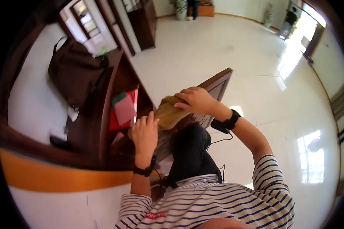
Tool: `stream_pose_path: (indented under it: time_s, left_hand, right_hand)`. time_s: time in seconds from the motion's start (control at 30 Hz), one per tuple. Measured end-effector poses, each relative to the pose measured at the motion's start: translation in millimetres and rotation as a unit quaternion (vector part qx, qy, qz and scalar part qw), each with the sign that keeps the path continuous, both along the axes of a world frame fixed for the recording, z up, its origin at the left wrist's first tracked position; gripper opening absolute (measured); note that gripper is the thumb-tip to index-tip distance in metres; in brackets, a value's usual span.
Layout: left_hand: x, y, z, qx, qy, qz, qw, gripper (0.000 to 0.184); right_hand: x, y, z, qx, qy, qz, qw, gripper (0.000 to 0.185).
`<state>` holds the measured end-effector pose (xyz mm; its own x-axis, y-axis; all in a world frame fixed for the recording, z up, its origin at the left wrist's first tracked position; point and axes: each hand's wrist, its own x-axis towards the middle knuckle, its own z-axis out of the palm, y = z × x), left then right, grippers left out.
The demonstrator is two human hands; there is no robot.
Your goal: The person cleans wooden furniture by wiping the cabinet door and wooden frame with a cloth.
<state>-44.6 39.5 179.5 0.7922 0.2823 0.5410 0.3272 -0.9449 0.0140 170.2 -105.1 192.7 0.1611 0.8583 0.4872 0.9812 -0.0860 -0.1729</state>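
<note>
- Left hand point(144, 133) lies on the brown-yellow cloth point(169, 116), fingers a bit bent; I can't tell if it grips.
- Right hand point(198, 101) is partly closed, with the cloth's other end between thumb and fingers. Holding it there probably stops that end from drooping.
- The cloth is between the hands, by the open cabinet door point(218, 82).
- A dark bag point(74, 72) sits on the wooden cabinet point(107, 114), maybe because the top is flat.
- The floor point(202, 42) is pale and shiny. Far off is a person point(290, 19).
</note>
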Motion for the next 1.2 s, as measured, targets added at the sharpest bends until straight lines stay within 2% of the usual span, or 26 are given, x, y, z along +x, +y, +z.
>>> stream_pose_path:
  time_s: [0.1,0.13,0.17,0.23,0.27,0.3,0.37,0.4,0.43,0.5,0.53,0.57,0.6,0.63,0.7,0.73,0.77,0.8,0.83,0.9,0.93,1.0,1.03,1.1,1.17,1.2]
  left_hand:
    - [-48.9,25.7,-3.8,-0.025,-0.004,0.061,0.998,0.032]
    - [-58.8,30.0,-6.8,0.007,-0.016,0.044,0.999,0.035]
    - [-64.3,33.2,-9.4,0.038,-0.027,0.026,0.999,0.038]
    - [-65.0,24.3,-3.4,0.021,-0.003,0.040,0.999,0.038]
    - [-61.0,21.2,2.3,0.015,0.001,0.043,0.999,0.038]
    - [-60.5,22.3,10.1,0.013,0.003,0.048,0.999,0.038]
    - [-64.9,29.6,21.4,-0.143,-0.004,-0.031,0.989,0.036]
    - [-63.7,36.8,19.6,-0.163,-0.062,-0.039,0.984,0.037]
    - [-64.4,43.3,24.9,-0.140,-0.080,-0.020,0.987,0.038]
    - [-63.7,56.0,21.4,-0.114,-0.067,0.057,0.990,0.037]
    - [-61.7,57.9,23.0,-0.115,-0.067,0.058,0.989,0.037]
    - [-60.2,59.1,25.8,-0.204,0.010,0.097,0.974,0.037]
    - [-60.2,59.2,26.5,-0.290,0.087,0.136,0.943,0.037]
    - [-61.1,60.8,26.2,-0.293,0.086,0.138,0.942,0.037]
    - [-63.2,66.6,28.0,-0.340,0.078,0.102,0.932,0.036]
    - [-64.9,69.7,23.5,-0.337,0.075,0.103,0.933,0.036]
    - [-67.5,73.8,14.6,-0.322,0.019,0.049,0.945,0.033]
    - [-69.9,75.0,17.3,-0.301,-0.034,-0.006,0.953,0.031]
    - [-73.1,75.2,19.4,-0.292,-0.033,-0.008,0.956,0.031]
    - [-77.5,62.4,17.7,-0.233,-0.103,-0.064,0.965,0.026]
    - [-78.7,53.7,21.9,-0.218,-0.127,-0.079,0.964,0.022]
    - [-85.3,36.6,37.2,-0.219,-0.140,-0.100,0.960,0.021]
    - [-90.3,29.3,45.5,-0.225,-0.147,-0.112,0.957,0.021]
    - [-99.3,24.6,61.5,-0.146,-0.160,-0.119,0.969,0.025]
    - [-101.2,23.5,75.6,-0.095,-0.139,-0.072,0.983,0.027]
    - [-94.4,30.0,74.3,-0.101,-0.136,-0.070,0.983,0.027]
  right_hand:
    - [-9.7,10.6,9.5,0.011,-0.002,0.082,0.997,0.033]
    - [-9.2,10.6,12.4,-0.019,0.033,0.111,0.993,0.041]
    - [-7.3,12.9,10.3,-0.025,0.044,0.121,0.991,0.041]
    - [-9.1,13.5,-1.0,0.016,0.060,0.103,0.993,0.051]
    - [-6.7,11.4,-11.2,0.012,0.026,0.069,0.997,0.059]
    - [-6.2,10.4,-11.5,0.010,0.028,0.073,0.997,0.059]
    - [-8.6,6.3,-13.5,0.001,0.035,0.065,0.997,0.059]
    - [-10.7,8.0,-16.2,0.043,0.012,0.074,0.996,0.048]
    - [-14.4,7.4,-17.8,0.042,0.016,0.073,0.996,0.048]
    - [-19.8,6.7,-16.4,0.079,0.057,0.129,0.987,0.035]
    - [-29.8,5.7,-12.6,0.121,0.080,0.157,0.977,0.033]
    - [-38.1,-0.3,-6.7,0.119,0.079,0.158,0.977,0.033]
    - [-47.6,-7.9,1.4,0.071,0.148,0.157,0.974,0.035]
    - [-53.9,-12.7,7.3,0.022,0.215,0.156,0.964,0.037]
    - [-56.3,-21.8,15.2,0.024,0.207,0.170,0.963,0.037]
    - [-58.1,-28.5,22.3,-0.027,0.245,0.139,0.959,0.037]
    - [-58.2,-34.1,26.2,-0.074,0.282,0.106,0.951,0.038]
    - [-56.8,-36.7,22.7,-0.048,0.253,0.106,0.960,0.042]
    - [-53.7,-40.8,21.6,-0.038,0.252,0.106,0.961,0.042]
    - [-48.1,-50.9,22.9,-0.178,0.293,0.061,0.937,0.037]
    - [-42.7,-52.2,22.6,-0.174,0.288,0.057,0.940,0.037]
    - [-31.0,-54.1,17.8,-0.271,0.478,0.088,0.831,0.034]
    - [-26.6,-56.4,19.6,-0.272,0.481,0.084,0.829,0.034]
    - [-14.9,-56.1,28.5,-0.156,0.467,0.141,0.859,0.029]
    - [-9.4,-45.1,56.8,-0.094,0.402,0.113,0.904,0.027]
    - [-0.1,-33.2,62.0,-0.072,0.277,0.100,0.953,0.028]
